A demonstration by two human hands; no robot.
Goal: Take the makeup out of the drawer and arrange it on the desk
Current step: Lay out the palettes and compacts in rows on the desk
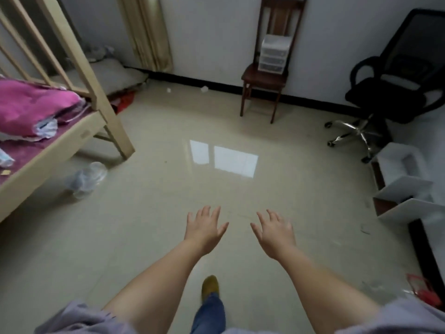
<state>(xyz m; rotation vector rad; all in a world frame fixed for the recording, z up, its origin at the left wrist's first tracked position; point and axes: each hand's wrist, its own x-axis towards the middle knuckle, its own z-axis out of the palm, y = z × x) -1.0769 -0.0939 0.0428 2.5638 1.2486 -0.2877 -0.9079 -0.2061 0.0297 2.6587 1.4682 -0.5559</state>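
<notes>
A small white plastic drawer unit (273,54) with three translucent drawers stands on the seat of a brown wooden chair (262,80) against the far wall. Its drawers look closed; no makeup shows. My left hand (204,229) and my right hand (274,233) are stretched out in front of me over the bare floor, palms down, fingers spread, holding nothing. Both hands are far from the chair. No desk is in view.
A wooden bed frame (72,131) with pink bedding stands at the left, a clear plastic bottle (86,178) on the floor beside it. A black office chair (390,92) is at the right, white boxes (407,184) below it. My foot (210,286) is on the shiny tiles.
</notes>
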